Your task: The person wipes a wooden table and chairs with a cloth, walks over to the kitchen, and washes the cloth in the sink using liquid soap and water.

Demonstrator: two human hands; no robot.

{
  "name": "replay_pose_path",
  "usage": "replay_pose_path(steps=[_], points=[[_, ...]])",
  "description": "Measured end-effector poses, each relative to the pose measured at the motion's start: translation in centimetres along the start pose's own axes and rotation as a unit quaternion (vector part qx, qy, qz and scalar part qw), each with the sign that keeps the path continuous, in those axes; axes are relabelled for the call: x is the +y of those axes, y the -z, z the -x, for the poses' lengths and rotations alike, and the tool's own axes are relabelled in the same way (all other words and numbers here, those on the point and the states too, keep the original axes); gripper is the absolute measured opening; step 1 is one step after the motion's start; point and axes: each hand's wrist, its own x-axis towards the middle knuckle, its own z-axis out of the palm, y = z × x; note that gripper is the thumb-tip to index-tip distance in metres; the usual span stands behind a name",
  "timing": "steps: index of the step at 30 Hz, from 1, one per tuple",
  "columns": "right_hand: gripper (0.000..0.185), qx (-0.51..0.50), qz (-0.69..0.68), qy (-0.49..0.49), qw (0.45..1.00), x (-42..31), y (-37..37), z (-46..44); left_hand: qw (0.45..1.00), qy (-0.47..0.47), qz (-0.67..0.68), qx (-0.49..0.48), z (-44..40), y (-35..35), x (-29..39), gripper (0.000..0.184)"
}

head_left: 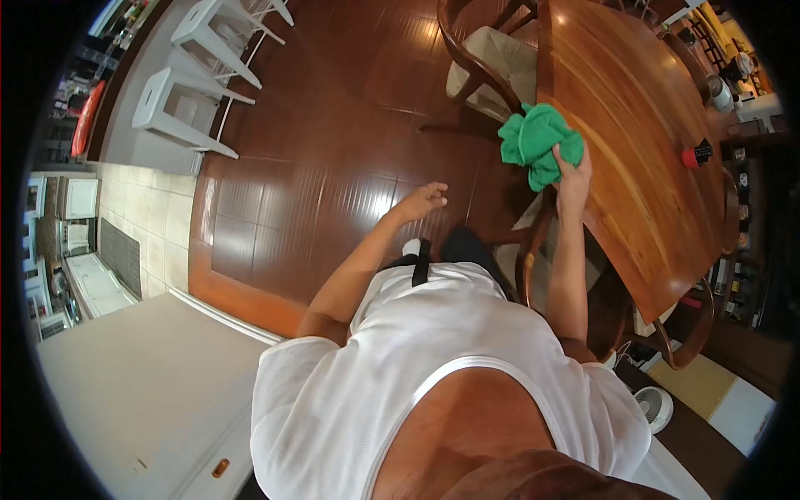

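Note:
A crumpled green cloth (537, 142) is gripped in my right hand (573, 177), with thumb and fingers closed on its lower right side. That hand is beside the near left edge of a wooden table (633, 125), and part of the cloth overlaps the edge. My left hand (423, 202) hangs over the dark tiled floor with nothing in it, its fingers loosely bent and apart. Below the cloth stands a wooden chair (527, 258), partly hidden by my right arm.
Another chair with a pale seat (496, 67) stands at the table's far left. On the table sits a small red and black holder (697, 155). White stools (187, 108) line a counter at upper left. A large white surface (150, 392) lies close on my left.

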Motion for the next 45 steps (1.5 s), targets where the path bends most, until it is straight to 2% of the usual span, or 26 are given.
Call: replay_pose_path(steps=[3, 6, 8, 9, 10, 11, 12, 13, 14, 15, 17, 20, 21, 24, 25, 27, 31, 33, 36, 38, 39, 40, 41, 42, 44, 45], points=[[0.038, 0.011, -0.16, 0.041, 0.986, -1.2, -5.1, -6.8, 0.999, -0.001, 0.028, 0.015, -3.7, 5.7, 1.6, 0.052], [0.039, 0.021, -0.194, 0.088, 0.977, -1.4, -9.3, -14.7, 0.998, -0.019, 0.04, 0.047, -7.0, 11.4, 8.3, 0.053], [0.04, 0.019, -0.158, 0.106, 0.982, 0.5, -11.1, -19.5, 0.995, -0.031, 0.06, 0.079, -10.9, 14.0, 10.9, 0.056], [0.041, 0.018, -0.139, 0.113, 0.984, 1.8, -12.1, -22.4, 0.997, -0.014, 0.045, 0.053, -14.0, 16.5, 11.3, 0.06], [0.045, 0.005, -0.036, 0.113, 0.993, 3.9, -13.0, -25.3, 0.995, -0.022, 0.059, 0.081, -16.5, 18.2, 12.5, 0.061], [0.05, -0.055, -0.024, 0.064, 0.996, 5.1, -14.2, -27.0, 0.991, -0.029, 0.072, 0.109, -18.8, 19.9, 14.2, 0.063], [0.058, -0.094, 0.071, 0.038, 0.992, 7.4, -15.4, -28.8, 0.986, -0.037, 0.085, 0.136, -21.3, 21.5, 15.7, 0.064], [0.068, -0.159, 0.152, 0.024, 0.975, 11.1, -16.7, -30.8, 0.984, -0.053, 0.075, 0.155, -24.4, 23.2, 16.6, 0.068], [0.07, -0.149, 0.27, 0.087, 0.947, 17.0, -18.7, -31.8, 0.984, -0.041, 0.056, 0.167, -27.4, 25.1, 17.5, 0.07], [0.074, -0.284, 0.421, 0.03, 0.861, 17.8, -19.6, -31.9, 0.984, -0.026, 0.038, 0.174, -30.5, 27.2, 18.0, 0.072], [0.083, -0.225, 0.39, 0.05, 0.892, 18.3, -20.3, -31.6, 0.977, -0.031, 0.029, 0.21, -37.0, 30.5, 17.9, 0.078], [0.08, -0.229, 0.326, 0.059, 0.915, 18.3, -19.8, -32.9, 0.98, 0.056, 0.031, 0.19, -43.6, 34.8, 20.9, 0.085], [0.08, -0.241, 0.323, 0.043, 0.914, 18.3, -19.8, -33.1, 0.983, 0.036, 0.056, 0.17, -44.6, 35.2, 22.1, 0.089], [0.082, -0.269, 0.319, 0.008, 0.909, 18.2, -19.7, -34.1, 0.985, 0.075, 0.036, 0.15, -50.4, 37.2, 24.1, 0.089], [0.082, -0.272, 0.319, 0.002, 0.908, 18.2, -19.8, -34.6, 0.984, 0.065, 0.086, 0.14, -52.6, 38.3, 24.1, 0.078], [0.082, -0.305, 0.322, -0.06, 0.894, 18.5, -20.4, -36.0, 0.988, 0.015, 0.124, 0.089, -56.7, 38.5, 23.3, 0.074], [0.077, -0.253, 0.224, -0.091, 0.937, 20.4, -24.3, -40.2, 0.988, -0.006, 0.146, 0.051, -60.3, 39.1, 21.0, 0.068], [0.08, -0.146, 0.169, -0.017, 0.975, 21.9, -28.2, -44.6, 0.988, 0.01, 0.151, 0.036, -60.7, 39.9, 20.9, 0.063], [0.078, 0.032, 0.201, 0.021, 0.979, 24.9, -32.9, -57.1, 0.981, 0.017, 0.191, -0.02, -60.0, 40.6, 22.5, 0.063], [0.081, 0.154, 0.214, 0.027, 0.964, 26.8, -33.0, -67.0, 0.985, -0.027, 0.165, -0.048, -61.2, 41.3, 20.1, 0.064], [0.084, 0.233, 0.246, -0.011, 0.941, 29.0, -31.9, -72.0, 0.981, -0.007, 0.187, -0.058, -61.6, 41.6, 19.2, 0.072], [0.087, 0.329, 0.186, -0.072, 0.923, 29.1, -30.8, -75.6, 0.977, -0.049, 0.19, -0.08, -62.0, 41.9, 18.4, 0.074], [0.1, 0.461, 0.248, -0.102, 0.846, 42.3, -30.3, -81.1, 0.977, -0.058, 0.186, -0.086, -62.0, 42.0, 19.2, 0.07], [0.087, 0.477, 0.178, -0.057, 0.859, 36.6, -29.9, -80.5, 0.977, -0.064, 0.182, -0.092, -61.6, 42.0, 20.0, 0.066], [0.103, 0.322, 0.079, -0.088, 0.939, 28.5, -30.0, -75.2, 0.972, -0.043, 0.209, -0.1, -61.7, 42.4, 19.5, 0.067], [0.106, 0.245, 0.056, -0.155, 0.955, 25.6, -30.8, -71.8, 0.969, -0.037, 0.223, -0.104, -62.1, 42.6, 19.5, 0.068]])
